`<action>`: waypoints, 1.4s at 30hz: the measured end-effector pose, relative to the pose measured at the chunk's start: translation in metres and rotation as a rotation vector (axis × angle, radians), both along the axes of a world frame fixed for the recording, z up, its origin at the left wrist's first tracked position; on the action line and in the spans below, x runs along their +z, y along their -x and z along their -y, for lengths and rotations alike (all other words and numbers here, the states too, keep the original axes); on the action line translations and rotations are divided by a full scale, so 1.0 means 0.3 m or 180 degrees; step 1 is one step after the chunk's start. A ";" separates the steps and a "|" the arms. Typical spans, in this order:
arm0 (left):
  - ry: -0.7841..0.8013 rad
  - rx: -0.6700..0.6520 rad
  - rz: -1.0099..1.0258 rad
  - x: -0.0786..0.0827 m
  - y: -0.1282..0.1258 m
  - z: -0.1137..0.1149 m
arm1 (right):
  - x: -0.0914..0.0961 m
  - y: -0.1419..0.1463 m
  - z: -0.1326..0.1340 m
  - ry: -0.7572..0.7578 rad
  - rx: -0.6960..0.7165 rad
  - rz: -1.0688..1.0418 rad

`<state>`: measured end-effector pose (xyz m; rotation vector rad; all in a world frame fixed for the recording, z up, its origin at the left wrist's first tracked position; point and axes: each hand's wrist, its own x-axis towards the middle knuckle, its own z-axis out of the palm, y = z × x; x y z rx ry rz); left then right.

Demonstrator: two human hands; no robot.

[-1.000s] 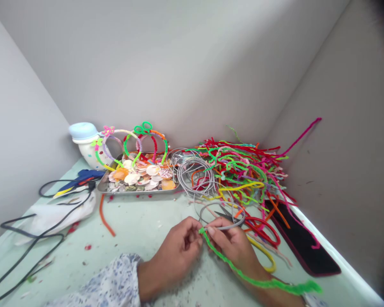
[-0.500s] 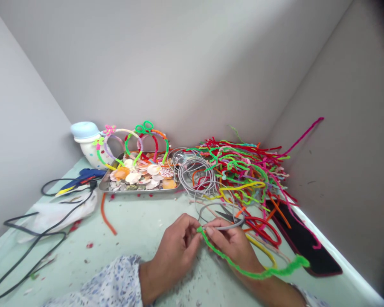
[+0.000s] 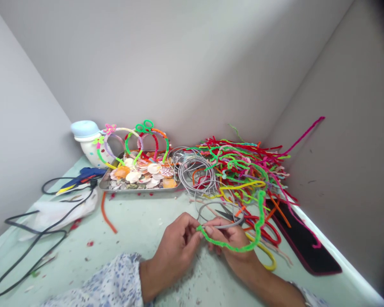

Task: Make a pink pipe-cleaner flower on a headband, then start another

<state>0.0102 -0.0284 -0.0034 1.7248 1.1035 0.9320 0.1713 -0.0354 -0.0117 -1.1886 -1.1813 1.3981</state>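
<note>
My left hand (image 3: 177, 247) is closed, with thumb and forefinger pinching one end of a bright green pipe cleaner (image 3: 235, 248). Right beside it, my right hand (image 3: 232, 243) is closed too, gripping a thin grey wire loop (image 3: 225, 227) where the green end meets it. From this meeting point the pipe cleaner sags across the back of my right hand and curves upward to its free fuzzy tip. Fingers partly hide how it sits on the wire. Just beyond my right hand lie red-handled scissors (image 3: 265, 228), partly covered.
A metal tray (image 3: 141, 192) of seashells holds several pipe-cleaner-wrapped headbands (image 3: 124, 129). Coiled grey wire (image 3: 182, 175) and a heap of pipe cleaners (image 3: 243, 157) lie to its right. At left are a blue glue gun (image 3: 86, 175), black cord (image 3: 41, 234) and white bottle (image 3: 91, 149).
The green pipe cleaner's free end has swung from the lower right, over my right forearm, up and leftward beyond my right hand. Both hands stay nearly in place.
</note>
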 end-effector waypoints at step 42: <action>0.0958 -0.0083 0.0953 0.004 0.009 -0.018 | 0.028 -0.007 0.023 -0.0445 0.0290 0.0597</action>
